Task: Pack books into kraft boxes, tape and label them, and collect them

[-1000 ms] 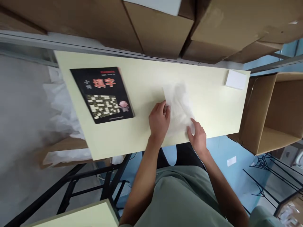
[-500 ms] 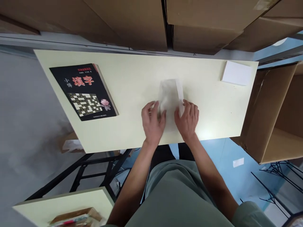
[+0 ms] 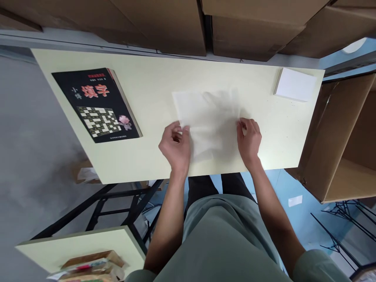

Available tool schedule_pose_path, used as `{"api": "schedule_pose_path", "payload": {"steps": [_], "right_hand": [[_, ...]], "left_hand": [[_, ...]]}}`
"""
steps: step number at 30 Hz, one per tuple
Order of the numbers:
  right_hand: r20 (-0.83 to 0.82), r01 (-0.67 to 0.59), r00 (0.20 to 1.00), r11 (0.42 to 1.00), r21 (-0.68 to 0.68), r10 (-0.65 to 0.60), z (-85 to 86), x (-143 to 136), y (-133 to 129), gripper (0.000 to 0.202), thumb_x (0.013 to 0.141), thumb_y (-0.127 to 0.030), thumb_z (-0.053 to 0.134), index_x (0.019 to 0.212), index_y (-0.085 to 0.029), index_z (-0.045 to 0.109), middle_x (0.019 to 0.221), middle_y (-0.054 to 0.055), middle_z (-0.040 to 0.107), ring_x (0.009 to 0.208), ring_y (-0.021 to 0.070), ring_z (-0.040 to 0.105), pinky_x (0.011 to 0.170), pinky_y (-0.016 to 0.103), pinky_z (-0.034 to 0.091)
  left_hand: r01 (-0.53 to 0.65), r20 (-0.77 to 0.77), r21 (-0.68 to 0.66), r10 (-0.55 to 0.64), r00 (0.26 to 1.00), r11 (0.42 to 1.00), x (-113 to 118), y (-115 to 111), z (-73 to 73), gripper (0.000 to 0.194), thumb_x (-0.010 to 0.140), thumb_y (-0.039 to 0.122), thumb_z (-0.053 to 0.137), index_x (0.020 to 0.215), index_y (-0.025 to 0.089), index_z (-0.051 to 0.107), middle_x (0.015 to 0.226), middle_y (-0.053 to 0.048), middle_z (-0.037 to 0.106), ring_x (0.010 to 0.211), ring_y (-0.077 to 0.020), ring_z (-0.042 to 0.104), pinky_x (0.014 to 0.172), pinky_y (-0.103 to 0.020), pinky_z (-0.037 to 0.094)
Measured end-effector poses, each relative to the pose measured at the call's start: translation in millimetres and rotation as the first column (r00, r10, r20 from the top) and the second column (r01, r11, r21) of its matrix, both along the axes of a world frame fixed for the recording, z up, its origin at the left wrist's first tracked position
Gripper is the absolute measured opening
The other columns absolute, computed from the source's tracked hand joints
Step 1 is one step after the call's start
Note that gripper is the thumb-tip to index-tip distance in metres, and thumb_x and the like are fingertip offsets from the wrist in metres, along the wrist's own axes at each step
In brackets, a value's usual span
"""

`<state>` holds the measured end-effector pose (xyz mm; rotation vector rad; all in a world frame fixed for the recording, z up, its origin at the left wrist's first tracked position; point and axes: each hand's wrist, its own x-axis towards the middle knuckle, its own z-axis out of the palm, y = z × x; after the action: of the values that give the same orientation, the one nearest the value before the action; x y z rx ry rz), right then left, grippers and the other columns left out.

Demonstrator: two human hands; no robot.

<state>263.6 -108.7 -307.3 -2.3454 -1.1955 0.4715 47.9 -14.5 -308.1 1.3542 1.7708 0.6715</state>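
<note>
A thin, translucent white sheet (image 3: 210, 121), like tissue or a wet wipe, is spread out flat just above or on the pale table (image 3: 155, 160); I cannot tell if it touches. My left hand (image 3: 177, 147) pinches its left edge between thumb and fingers. At the opposite edge, my right hand (image 3: 248, 137) pinches the sheet the same way. Faint creases run across the middle of the sheet, and its far corners lie away from me.
A black crossword book (image 3: 96, 105) lies at the table's left. A white block-like stack (image 3: 295, 84) sits in the far right corner. Cardboard boxes (image 3: 164, 27) line the back, and an open carton (image 3: 337, 137) stands to the right. A lower shelf (image 3: 117, 239) is at bottom left.
My hands have moved apart, left hand leftward and right hand rightward. The sheet, folded narrow before, is now opened out wide between them.
</note>
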Motion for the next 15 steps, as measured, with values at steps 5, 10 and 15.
{"api": "schedule_pose_path", "payload": {"steps": [5, 10, 15], "right_hand": [[-0.048, -0.314, 0.948, 0.949, 0.025, 0.315, 8.3, 21.7, 59.2, 0.034, 0.121, -0.032, 0.039, 0.118, -0.024, 0.072, 0.109, 0.009, 0.071, 0.115, 0.0272, 0.068, 0.105, 0.048, 0.06], [-0.055, -0.532, 0.843, 0.844, 0.072, 0.536, -12.8, 10.9, 123.7, 0.037, 0.122, -0.035, 0.039, 0.113, -0.018, 0.07, 0.116, 0.008, 0.066, 0.127, 0.0285, 0.067, 0.121, 0.059, 0.053], [0.011, -0.505, 0.863, 0.859, 0.082, 0.506, 2.8, -14.7, 118.3, 0.041, 0.122, -0.045, 0.038, 0.14, -0.021, 0.065, 0.151, 0.014, 0.059, 0.155, 0.0377, 0.055, 0.128, 0.07, 0.047]], "left_hand": [[-0.049, 0.195, -0.311, 0.114, 0.974, 0.949, -12.1, -36.8, 20.2, 0.023, 0.087, 0.04, 0.085, 0.082, 0.022, 0.071, 0.072, 0.002, 0.069, 0.057, -0.0112, 0.058, 0.056, -0.025, 0.049], [-0.022, 0.271, -0.545, 0.201, 0.941, 0.838, -12.1, -81.4, 21.6, 0.034, 0.084, 0.051, 0.086, 0.076, 0.02, 0.078, 0.08, -0.007, 0.084, 0.048, -0.0135, 0.06, 0.042, -0.026, 0.04], [0.126, 0.315, -0.676, 0.13, 0.94, 0.726, -17.6, -88.2, 35.5, 0.054, 0.09, 0.071, 0.08, 0.078, 0.018, 0.083, 0.082, -0.013, 0.085, 0.038, -0.0123, 0.051, 0.034, -0.029, 0.03]]}}
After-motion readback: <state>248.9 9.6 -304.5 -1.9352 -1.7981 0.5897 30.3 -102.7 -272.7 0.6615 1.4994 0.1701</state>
